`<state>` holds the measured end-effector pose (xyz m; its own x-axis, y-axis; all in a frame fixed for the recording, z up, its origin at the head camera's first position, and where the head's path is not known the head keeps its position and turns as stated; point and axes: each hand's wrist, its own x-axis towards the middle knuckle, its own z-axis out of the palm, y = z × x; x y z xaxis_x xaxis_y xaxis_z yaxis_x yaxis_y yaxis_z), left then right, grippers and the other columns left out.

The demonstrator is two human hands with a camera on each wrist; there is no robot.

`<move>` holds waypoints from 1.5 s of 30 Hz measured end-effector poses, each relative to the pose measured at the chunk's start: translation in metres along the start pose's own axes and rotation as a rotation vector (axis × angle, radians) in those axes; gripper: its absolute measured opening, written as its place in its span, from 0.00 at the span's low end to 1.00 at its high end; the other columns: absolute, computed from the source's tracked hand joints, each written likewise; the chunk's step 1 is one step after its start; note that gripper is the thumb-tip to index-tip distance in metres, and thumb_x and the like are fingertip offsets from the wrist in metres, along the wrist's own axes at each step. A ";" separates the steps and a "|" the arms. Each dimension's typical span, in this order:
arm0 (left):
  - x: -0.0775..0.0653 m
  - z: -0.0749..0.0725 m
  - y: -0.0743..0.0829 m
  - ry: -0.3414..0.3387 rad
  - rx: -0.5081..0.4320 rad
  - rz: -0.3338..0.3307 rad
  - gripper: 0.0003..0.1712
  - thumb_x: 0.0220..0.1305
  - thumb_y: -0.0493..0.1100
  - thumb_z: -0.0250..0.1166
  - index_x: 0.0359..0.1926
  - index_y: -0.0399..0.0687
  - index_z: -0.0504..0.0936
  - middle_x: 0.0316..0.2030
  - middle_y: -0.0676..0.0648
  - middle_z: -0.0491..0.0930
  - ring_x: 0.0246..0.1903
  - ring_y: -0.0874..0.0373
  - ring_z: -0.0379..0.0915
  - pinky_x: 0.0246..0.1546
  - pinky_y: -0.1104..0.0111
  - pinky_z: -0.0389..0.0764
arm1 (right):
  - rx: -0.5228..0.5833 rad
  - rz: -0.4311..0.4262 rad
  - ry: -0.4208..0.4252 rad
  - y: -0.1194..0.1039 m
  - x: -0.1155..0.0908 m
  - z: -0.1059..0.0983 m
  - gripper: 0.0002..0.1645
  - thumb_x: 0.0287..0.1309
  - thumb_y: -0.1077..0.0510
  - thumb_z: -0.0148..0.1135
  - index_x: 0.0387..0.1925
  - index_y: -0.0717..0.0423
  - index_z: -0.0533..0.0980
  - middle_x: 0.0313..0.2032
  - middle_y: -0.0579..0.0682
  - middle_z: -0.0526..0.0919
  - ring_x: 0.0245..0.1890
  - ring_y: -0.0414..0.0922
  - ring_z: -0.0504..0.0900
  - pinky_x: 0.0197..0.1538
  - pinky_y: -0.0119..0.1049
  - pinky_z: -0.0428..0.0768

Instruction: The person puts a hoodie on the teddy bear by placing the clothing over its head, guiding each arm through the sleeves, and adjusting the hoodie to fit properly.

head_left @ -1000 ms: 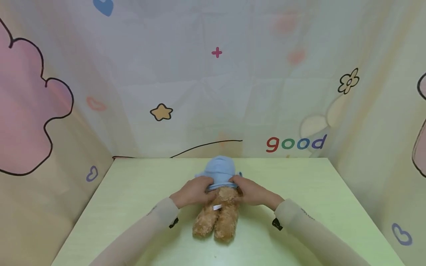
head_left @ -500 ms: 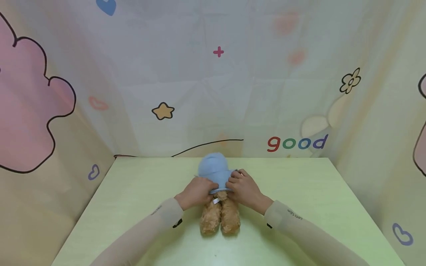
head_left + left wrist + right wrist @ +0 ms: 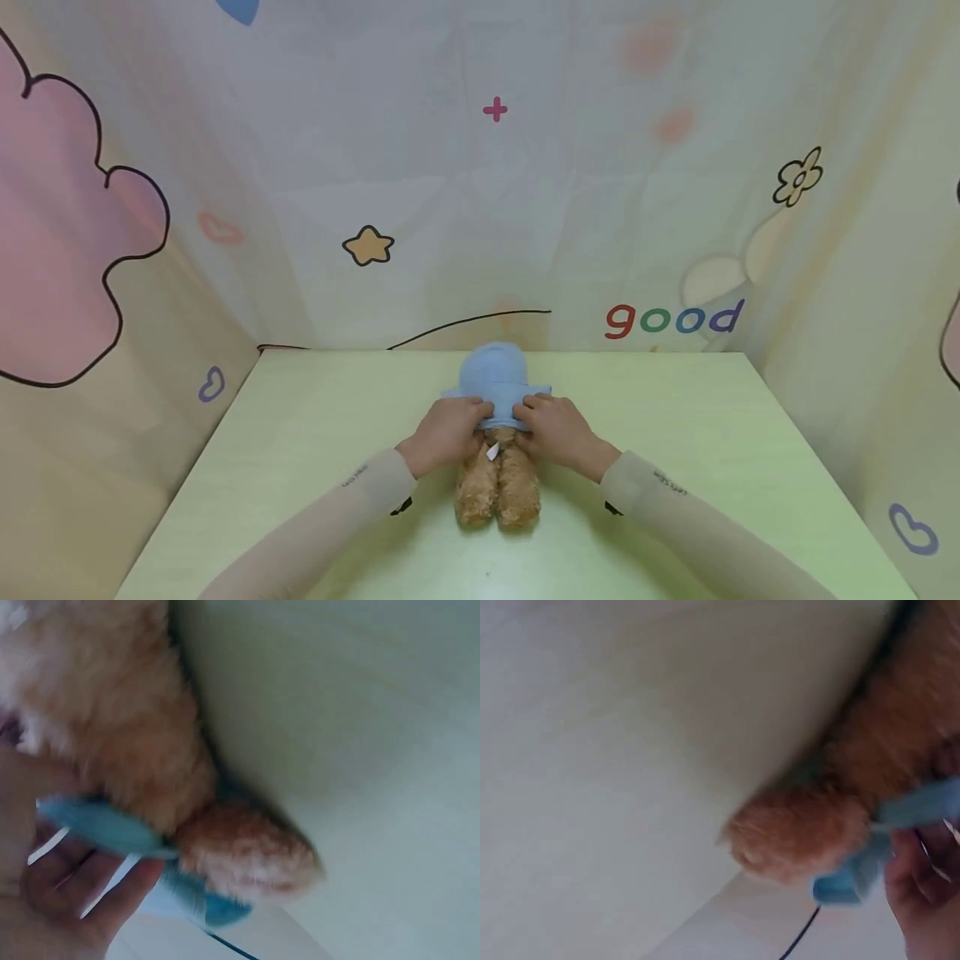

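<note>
A brown plush toy (image 3: 517, 492) lies on the table with its legs toward me and a white tag (image 3: 492, 452) between them. Light blue clothing (image 3: 493, 375) covers its head and upper body in the head view. My left hand (image 3: 448, 429) pinches the left side of the hem, and my right hand (image 3: 561, 429) pinches the right side. In the left wrist view, the blue hem (image 3: 112, 825) stands off the fur, beside a stubby furry arm (image 3: 247, 851). The right wrist view has the other furry arm (image 3: 795, 832) below a blue sleeve (image 3: 844, 885).
The pale green table (image 3: 315, 408) extends on both sides of the toy. Behind it hangs a printed curtain (image 3: 420, 150) that also closes off both sides, and the toy's head end lies close to the table's back edge.
The toy has turned straighter, with its legs side by side. The blue hem sits lower over the body. My right hand, which rose along the side, has come back down to the hem.
</note>
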<state>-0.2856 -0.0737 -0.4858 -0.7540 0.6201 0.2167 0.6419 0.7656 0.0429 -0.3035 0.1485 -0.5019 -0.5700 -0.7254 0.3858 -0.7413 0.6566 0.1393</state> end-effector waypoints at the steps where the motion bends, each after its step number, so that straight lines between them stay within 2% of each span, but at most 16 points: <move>1: -0.001 -0.004 -0.003 -0.029 -0.071 -0.025 0.07 0.60 0.44 0.65 0.31 0.52 0.74 0.25 0.53 0.73 0.22 0.62 0.63 0.23 0.70 0.63 | 0.042 0.029 -0.034 0.003 0.001 -0.005 0.13 0.52 0.52 0.67 0.24 0.46 0.69 0.23 0.41 0.72 0.22 0.39 0.69 0.23 0.31 0.66; 3: -0.001 -0.011 -0.009 -0.072 -0.229 -0.080 0.05 0.62 0.46 0.62 0.36 0.51 0.78 0.31 0.53 0.78 0.27 0.62 0.69 0.28 0.69 0.69 | 0.150 0.075 -0.102 0.010 0.004 -0.017 0.09 0.51 0.52 0.64 0.24 0.46 0.71 0.24 0.41 0.73 0.22 0.38 0.67 0.25 0.32 0.65; 5: 0.000 -0.017 -0.017 -0.086 -0.381 -0.129 0.10 0.66 0.48 0.57 0.39 0.51 0.82 0.35 0.51 0.81 0.31 0.60 0.72 0.34 0.67 0.74 | 0.267 0.106 -0.145 0.018 0.007 -0.028 0.03 0.53 0.53 0.60 0.28 0.47 0.77 0.28 0.41 0.79 0.25 0.38 0.71 0.29 0.32 0.69; 8: 0.005 -0.023 -0.027 -0.038 -0.528 -0.186 0.16 0.72 0.47 0.51 0.37 0.50 0.86 0.32 0.49 0.83 0.29 0.60 0.74 0.37 0.65 0.76 | 0.427 0.202 -0.131 0.034 0.014 -0.037 0.10 0.61 0.55 0.55 0.36 0.49 0.83 0.34 0.44 0.85 0.32 0.40 0.79 0.36 0.37 0.77; 11: 0.019 -0.023 -0.037 0.041 -0.586 -0.244 0.19 0.75 0.46 0.49 0.32 0.49 0.83 0.25 0.47 0.79 0.21 0.58 0.67 0.30 0.66 0.72 | 0.563 0.341 -0.060 0.052 0.028 -0.037 0.14 0.70 0.53 0.53 0.44 0.53 0.82 0.40 0.48 0.86 0.40 0.45 0.83 0.43 0.43 0.80; 12: 0.025 -0.023 -0.040 0.070 -0.587 -0.271 0.17 0.74 0.46 0.50 0.33 0.48 0.83 0.26 0.48 0.80 0.22 0.58 0.69 0.31 0.66 0.72 | 0.606 0.396 -0.050 0.058 0.033 -0.035 0.14 0.71 0.52 0.53 0.46 0.54 0.81 0.41 0.49 0.86 0.42 0.47 0.83 0.44 0.45 0.80; 14: 0.034 -0.020 -0.045 0.108 -0.602 -0.335 0.14 0.73 0.47 0.53 0.39 0.44 0.81 0.32 0.44 0.81 0.29 0.54 0.73 0.34 0.62 0.75 | 0.666 0.481 -0.064 0.066 0.043 -0.028 0.16 0.72 0.51 0.52 0.49 0.56 0.79 0.46 0.53 0.84 0.46 0.51 0.83 0.47 0.48 0.80; 16: 0.042 -0.015 -0.053 0.119 -0.629 -0.398 0.16 0.72 0.48 0.55 0.50 0.42 0.79 0.45 0.41 0.81 0.42 0.48 0.77 0.44 0.57 0.78 | 0.717 0.548 -0.125 0.072 0.051 -0.022 0.20 0.73 0.49 0.52 0.54 0.58 0.76 0.52 0.58 0.82 0.50 0.56 0.82 0.50 0.50 0.80; 18: 0.047 -0.009 -0.061 0.077 -0.652 -0.443 0.22 0.71 0.50 0.56 0.59 0.42 0.74 0.56 0.38 0.76 0.55 0.44 0.74 0.53 0.53 0.77 | 0.756 0.586 -0.209 0.075 0.056 -0.017 0.24 0.73 0.47 0.50 0.60 0.59 0.71 0.57 0.62 0.78 0.55 0.59 0.79 0.54 0.52 0.78; 21: 0.048 0.002 -0.075 -0.037 -0.725 -0.484 0.28 0.73 0.53 0.55 0.67 0.46 0.69 0.64 0.38 0.71 0.63 0.42 0.69 0.59 0.50 0.74 | 0.819 0.619 -0.321 0.074 0.059 -0.009 0.31 0.74 0.45 0.48 0.68 0.59 0.63 0.65 0.65 0.70 0.64 0.62 0.71 0.62 0.55 0.73; 25: 0.051 0.008 -0.087 -0.160 -0.822 -0.491 0.31 0.73 0.58 0.53 0.70 0.49 0.66 0.67 0.40 0.69 0.65 0.45 0.68 0.61 0.50 0.73 | 0.925 0.675 -0.388 0.072 0.058 -0.006 0.35 0.74 0.43 0.46 0.74 0.56 0.56 0.71 0.64 0.62 0.70 0.61 0.64 0.67 0.57 0.66; 30: 0.055 0.008 -0.088 -0.237 -0.975 -0.500 0.36 0.70 0.57 0.58 0.72 0.48 0.63 0.68 0.40 0.67 0.65 0.46 0.68 0.62 0.52 0.72 | 1.035 0.733 -0.432 0.078 0.053 -0.003 0.44 0.72 0.39 0.48 0.76 0.58 0.48 0.72 0.63 0.61 0.69 0.59 0.66 0.67 0.56 0.68; 35: 0.050 0.009 -0.083 -0.339 -1.145 -0.517 0.39 0.67 0.54 0.63 0.73 0.47 0.62 0.70 0.39 0.65 0.68 0.46 0.64 0.64 0.51 0.69 | 1.153 0.773 -0.499 0.084 0.042 0.004 0.51 0.63 0.35 0.59 0.74 0.60 0.55 0.72 0.61 0.61 0.68 0.56 0.69 0.63 0.51 0.74; 38: 0.047 0.012 -0.082 -0.376 -1.215 -0.519 0.41 0.66 0.53 0.64 0.74 0.45 0.60 0.73 0.40 0.60 0.72 0.45 0.58 0.68 0.49 0.65 | 1.247 0.793 -0.519 0.084 0.036 0.009 0.52 0.60 0.36 0.63 0.74 0.59 0.56 0.72 0.59 0.60 0.67 0.56 0.70 0.63 0.51 0.74; 41: 0.047 0.014 -0.081 -0.369 -1.252 -0.514 0.42 0.64 0.50 0.66 0.74 0.45 0.59 0.73 0.39 0.58 0.72 0.44 0.58 0.69 0.49 0.64 | 1.306 0.804 -0.518 0.082 0.034 0.011 0.52 0.60 0.40 0.65 0.75 0.60 0.53 0.73 0.59 0.58 0.69 0.56 0.68 0.65 0.52 0.72; 45: 0.048 0.015 -0.079 -0.354 -1.310 -0.521 0.42 0.62 0.49 0.68 0.74 0.45 0.61 0.73 0.39 0.59 0.70 0.44 0.60 0.68 0.49 0.65 | 1.292 0.778 -0.511 0.080 0.036 0.009 0.46 0.60 0.45 0.67 0.72 0.59 0.60 0.66 0.59 0.67 0.62 0.51 0.74 0.63 0.50 0.74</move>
<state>-0.3748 -0.1014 -0.4936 -0.8066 0.4835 -0.3399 -0.1917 0.3300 0.9243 -0.3862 0.1733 -0.4849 -0.7932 -0.4762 -0.3797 0.1369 0.4680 -0.8731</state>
